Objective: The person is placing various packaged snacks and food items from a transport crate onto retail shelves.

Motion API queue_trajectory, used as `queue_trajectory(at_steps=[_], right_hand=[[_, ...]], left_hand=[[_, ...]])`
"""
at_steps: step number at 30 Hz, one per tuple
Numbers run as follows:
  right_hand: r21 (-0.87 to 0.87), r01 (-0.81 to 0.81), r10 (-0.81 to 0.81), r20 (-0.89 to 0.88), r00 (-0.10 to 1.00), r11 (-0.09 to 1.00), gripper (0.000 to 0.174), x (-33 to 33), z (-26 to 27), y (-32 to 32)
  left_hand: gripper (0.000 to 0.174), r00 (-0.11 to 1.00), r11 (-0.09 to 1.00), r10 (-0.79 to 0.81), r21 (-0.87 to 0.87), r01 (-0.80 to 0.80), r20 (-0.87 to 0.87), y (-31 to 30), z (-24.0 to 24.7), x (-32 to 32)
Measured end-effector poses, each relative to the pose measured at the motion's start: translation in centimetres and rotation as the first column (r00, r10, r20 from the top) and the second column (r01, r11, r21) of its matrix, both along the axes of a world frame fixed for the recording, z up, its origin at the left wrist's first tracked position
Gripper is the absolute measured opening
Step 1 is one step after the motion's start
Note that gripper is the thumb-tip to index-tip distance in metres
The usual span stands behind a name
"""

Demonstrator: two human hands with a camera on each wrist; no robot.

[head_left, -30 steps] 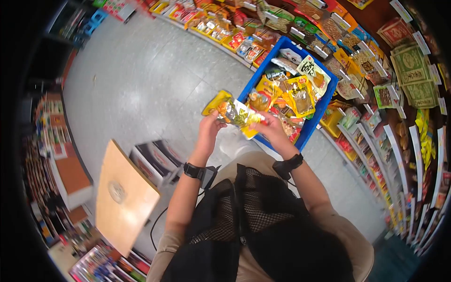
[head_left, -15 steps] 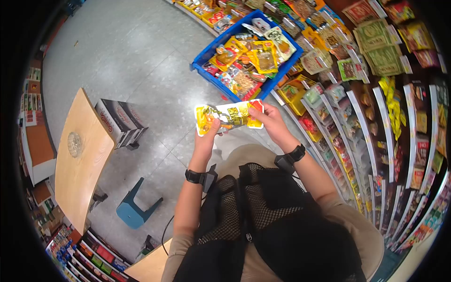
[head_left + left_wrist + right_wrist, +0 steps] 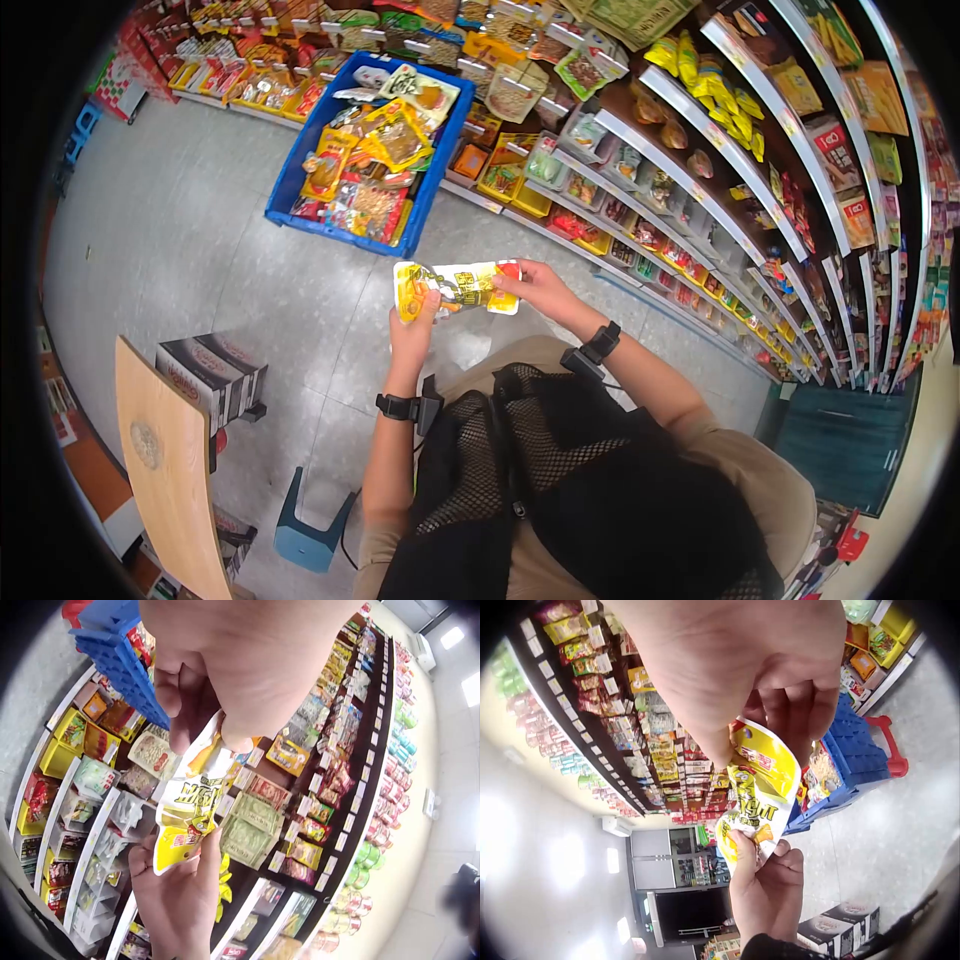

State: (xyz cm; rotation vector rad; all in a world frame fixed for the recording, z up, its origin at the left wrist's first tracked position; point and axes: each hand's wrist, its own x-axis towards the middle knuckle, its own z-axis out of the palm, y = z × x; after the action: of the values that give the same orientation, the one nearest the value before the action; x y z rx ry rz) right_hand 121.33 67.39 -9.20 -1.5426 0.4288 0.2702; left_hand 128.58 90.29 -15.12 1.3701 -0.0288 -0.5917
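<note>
A yellow and white snack packet (image 3: 458,287) is held flat in front of the body, one end in each hand. The left hand (image 3: 411,335) pinches its left end with the thumb on top. At the red-cornered right end, the right hand (image 3: 545,292) grips between thumb and fingers. In the left wrist view the packet (image 3: 192,796) spans between the left hand (image 3: 244,667) above and the right hand (image 3: 176,900) below. The right wrist view shows the packet (image 3: 759,796) with the right hand (image 3: 742,667) at its yellow end and the left hand (image 3: 769,892) at the other.
Beyond the hands, a blue crate (image 3: 427,205) full of snack packets stands by the shelves. Stocked shelving (image 3: 700,215) curves along the right. On the left are a wooden table (image 3: 170,450), black-and-white boxes (image 3: 212,375) and a blue stool (image 3: 305,545).
The head view has turned right, so the crate appears further left and more shelving shows. The packet, earlier tilted beside the crate, now lies level between both hands, which keep their hold.
</note>
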Motion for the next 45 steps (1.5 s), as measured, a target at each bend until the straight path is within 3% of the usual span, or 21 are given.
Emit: queue_trajectory(at_steps=[4, 6, 9, 12, 16, 19, 21, 24, 28, 31, 34, 35, 37, 38, 40, 41, 43, 44, 45], right_hand=[[0.099, 0.102, -0.114, 0.133, 0.984, 0.990, 0.036, -2.7, -1.1, -5.3], [0.086, 0.176, -0.181, 0.055, 0.982, 0.981, 0.033, -4.5, -1.8, -9.5], [0.086, 0.252, -0.255, 0.026, 0.967, 0.964, 0.030, -6.9, -2.9, -16.6], [0.211, 0.356, -0.369, 0.024, 0.929, 0.910, 0.027, -8.7, -3.4, -22.2], [0.374, 0.463, -0.495, -0.012, 0.869, 0.803, 0.033, -10.4, -4.2, -28.0], [0.467, 0.485, -0.549, 0.000, 0.836, 0.739, 0.042, -11.5, -4.9, -31.6], [0.477, 0.519, -0.587, -0.008, 0.810, 0.709, 0.047, -12.7, -4.9, -33.2], [0.452, 0.589, -0.571, -0.194, 0.798, 0.670, 0.053, -15.0, -5.8, -34.9], [0.380, 0.509, -0.447, -0.245, 0.860, 0.772, 0.052, -18.1, -7.9, -37.2], [0.304, 0.550, -0.511, -0.202, 0.835, 0.778, 0.048, -19.7, -9.8, -39.3], [0.145, 0.633, -0.612, -0.167, 0.773, 0.761, 0.039, -20.7, -12.2, -41.7], [0.113, 0.647, -0.632, -0.141, 0.762, 0.754, 0.034, -20.8, -12.5, -43.0], [0.092, 0.659, -0.654, -0.083, 0.752, 0.747, 0.031, -20.4, -13.4, -46.3], [0.161, 0.729, -0.730, -0.063, 0.680, 0.665, 0.031, -19.8, -13.7, -48.1], [0.304, 0.822, -0.854, -0.051, 0.518, 0.481, 0.032, -18.7, -14.1, -50.9], [0.322, 0.828, -0.862, -0.064, 0.502, 0.459, 0.033, -19.1, -15.3, -51.9], [0.365, 0.833, -0.875, -0.090, 0.476, 0.416, 0.033, -20.0, -18.0, -54.5], [0.306, 0.897, -0.909, -0.171, 0.381, 0.318, 0.029, -20.1, -18.1, -54.3], [0.264, 0.887, -0.882, -0.186, 0.432, 0.379, 0.028, -20.7, -18.3, -53.9]], left_hand=[[0.038, 0.995, 0.995, -0.097, 0.024, 0.098, -0.024, -6.8, 0.9, -1.0], [0.042, 0.985, 0.985, -0.172, 0.023, 0.173, -0.010, -10.3, 0.8, -1.5], [0.047, 0.996, 0.991, -0.079, -0.108, 0.073, -0.048, -15.8, 0.8, -2.1], [0.050, 0.947, 0.954, -0.283, -0.146, 0.262, -0.150, -20.8, 3.8, -1.9], [0.034, 0.832, 0.831, -0.554, 0.046, 0.554, -0.025, -28.5, 2.3, -3.6], [0.035, 0.787, 0.794, -0.602, 0.006, 0.608, -0.136, -33.5, -0.2, -4.4], [0.034, 0.821, 0.824, -0.561, 0.018, 0.566, -0.102, -36.5, -1.3, -5.0], [0.036, 0.856, 0.861, -0.507, -0.020, 0.508, -0.099, -40.6, -3.5, -6.8], [0.037, 0.844, 0.874, -0.480, -0.051, 0.483, -0.238, -46.3, -4.6, -9.5], [0.043, 0.741, 0.768, -0.605, 0.034, 0.640, -0.293, -49.2, -9.7, -10.8], [0.045, 0.695, 0.707, -0.654, 0.085, 0.702, -0.299, -53.0, -8.4, -12.0], [0.047, 0.683, 0.686, -0.685, 0.093, 0.722, -0.252, -54.6, -7.7, -12.0], [0.043, 0.761, 0.776, -0.618, 0.003, 0.631, -0.196, -58.6, -6.7, -12.0], [0.041, 0.801, 0.817, -0.573, -0.044, 0.575, -0.174, -60.2, -6.5, -11.7], [0.040, 0.833, 0.840, -0.526, 0.049, 0.540, -0.172, -62.3, -6.6, -10.2], [0.040, 0.850, 0.849, -0.500, 0.099, 0.519, -0.167, -62.5, -6.8, -9.3], [0.035, 0.811, 0.830, -0.536, 0.321, 0.456, 0.233, -60.0, -10.7, -7.2], [0.033, 0.725, 0.820, -0.552, 0.424, 0.384, 0.413, -57.9, -12.1, -5.8], [0.030, 0.675, 0.797, -0.578, 0.497, 0.344, 0.458, -54.7, -12.3, -4.8]])
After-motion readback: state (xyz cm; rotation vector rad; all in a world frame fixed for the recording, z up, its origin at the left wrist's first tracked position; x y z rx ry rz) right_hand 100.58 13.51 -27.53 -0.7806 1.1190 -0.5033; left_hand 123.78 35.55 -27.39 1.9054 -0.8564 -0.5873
